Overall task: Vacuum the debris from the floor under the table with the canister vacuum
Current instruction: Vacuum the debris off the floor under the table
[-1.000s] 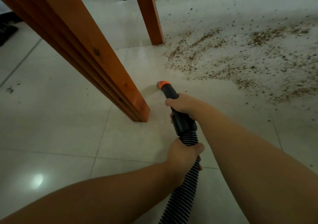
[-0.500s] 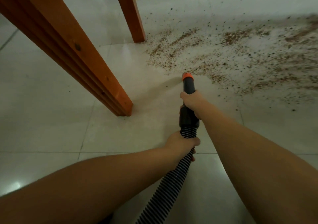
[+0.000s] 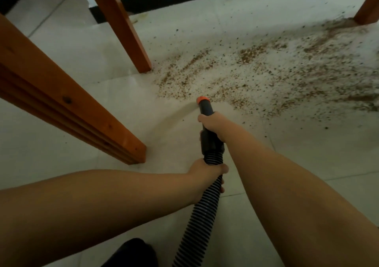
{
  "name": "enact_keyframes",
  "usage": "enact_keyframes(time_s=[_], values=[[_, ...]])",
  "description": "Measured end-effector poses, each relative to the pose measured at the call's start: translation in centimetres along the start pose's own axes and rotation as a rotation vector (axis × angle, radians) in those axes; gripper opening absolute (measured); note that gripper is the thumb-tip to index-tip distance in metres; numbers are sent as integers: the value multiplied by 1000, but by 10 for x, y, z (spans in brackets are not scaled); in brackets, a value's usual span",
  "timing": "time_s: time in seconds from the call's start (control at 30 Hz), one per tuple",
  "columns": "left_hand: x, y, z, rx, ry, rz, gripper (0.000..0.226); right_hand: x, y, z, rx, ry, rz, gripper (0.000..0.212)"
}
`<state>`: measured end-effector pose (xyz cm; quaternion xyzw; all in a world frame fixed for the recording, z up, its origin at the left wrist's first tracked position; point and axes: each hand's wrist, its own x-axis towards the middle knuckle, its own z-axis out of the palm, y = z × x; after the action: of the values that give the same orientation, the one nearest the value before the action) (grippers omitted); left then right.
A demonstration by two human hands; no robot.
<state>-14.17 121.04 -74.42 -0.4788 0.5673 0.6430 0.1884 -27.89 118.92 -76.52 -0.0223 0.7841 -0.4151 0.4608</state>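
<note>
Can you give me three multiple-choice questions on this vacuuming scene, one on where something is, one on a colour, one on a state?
1. Where does the nozzle tip sit relative to the debris?
A. At the near edge of the debris
B. Deep in the middle of it
C. Behind the far table leg

2. What colour is the ring on the nozzle tip?
A. Blue
B. Orange
C. White

3. How is the vacuum hose held?
A. By one hand only
B. Lying loose on the floor
C. By both hands

Answers: 1 A, the tip meets the closest fringe of the scattered bits, with most of the spill beyond and to the right. 2 B, the tip's ring is orange above the black wand. 3 C, the right hand grips the black wand and the left hand grips the ribbed hose.
</note>
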Motion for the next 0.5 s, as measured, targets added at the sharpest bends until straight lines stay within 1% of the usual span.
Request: enact_keyframes(time_s=[0.13, 0.3, 0.4, 0.5], values=[[5, 7, 32, 34, -105, 4, 12, 4, 23, -42, 81, 138, 39, 37], [0, 24, 56, 85, -201, 13, 13, 1, 35, -84, 139, 206, 97, 39], [3, 30, 54, 76, -201, 32, 15, 4, 29, -86, 124, 212, 105, 35], [9, 33, 34, 33, -151, 46, 14, 14, 13, -68, 96, 194, 78, 45]])
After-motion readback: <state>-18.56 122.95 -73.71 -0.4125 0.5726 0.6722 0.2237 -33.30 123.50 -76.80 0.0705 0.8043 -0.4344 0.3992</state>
